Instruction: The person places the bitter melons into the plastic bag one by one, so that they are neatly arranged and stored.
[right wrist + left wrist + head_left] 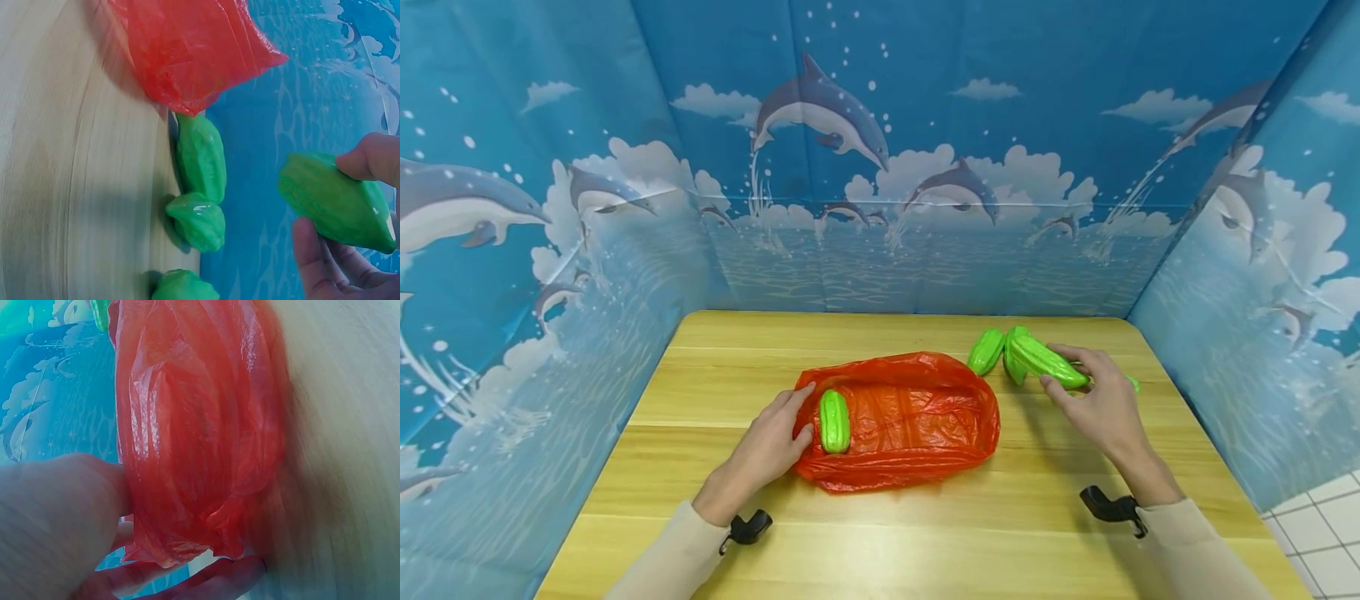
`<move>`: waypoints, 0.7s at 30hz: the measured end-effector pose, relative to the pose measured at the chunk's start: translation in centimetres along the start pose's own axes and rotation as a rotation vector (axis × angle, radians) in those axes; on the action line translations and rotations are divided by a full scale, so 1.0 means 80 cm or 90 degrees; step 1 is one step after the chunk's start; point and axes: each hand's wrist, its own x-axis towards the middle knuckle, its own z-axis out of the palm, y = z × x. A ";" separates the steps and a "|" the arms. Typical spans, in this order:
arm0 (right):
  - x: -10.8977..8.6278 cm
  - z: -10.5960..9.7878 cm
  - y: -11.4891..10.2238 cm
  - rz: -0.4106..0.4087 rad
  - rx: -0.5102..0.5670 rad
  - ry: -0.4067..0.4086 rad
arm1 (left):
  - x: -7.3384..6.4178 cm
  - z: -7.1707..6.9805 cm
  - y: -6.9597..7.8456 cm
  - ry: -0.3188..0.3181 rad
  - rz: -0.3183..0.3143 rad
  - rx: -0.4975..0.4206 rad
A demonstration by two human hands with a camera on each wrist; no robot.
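Observation:
A red plastic bag (917, 417) lies on the table with its mouth spread wide. My left hand (763, 437) holds its left side, thumb over the rim and fingers outside. Inside, near that thumb, rests one glossy green star fruit (835, 422). To the right of the bag, my right hand (1101, 404) grips another ridged star fruit (331, 197) between thumb and fingers, raised above the table. In the right wrist view, a star fruit (201, 159) lies against the bag's end, with a second (199, 224) beside it and a third (184, 287) at the lower edge.
The wooden table (880, 546) has its far edge against a blue dolphin-print curtain (910, 258), which also hangs on both sides. White floor tiles (1326, 529) show at the lower right. Each wrist wears a black camera mount (751, 527).

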 end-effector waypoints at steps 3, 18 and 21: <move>0.000 0.001 -0.004 -0.007 0.011 0.010 | 0.001 0.000 -0.001 0.002 0.002 -0.001; -0.001 0.007 -0.030 -0.041 0.076 0.067 | -0.003 0.000 -0.001 -0.002 -0.002 -0.006; -0.001 0.010 -0.037 -0.044 0.090 0.071 | -0.003 0.000 0.000 -0.003 0.001 -0.008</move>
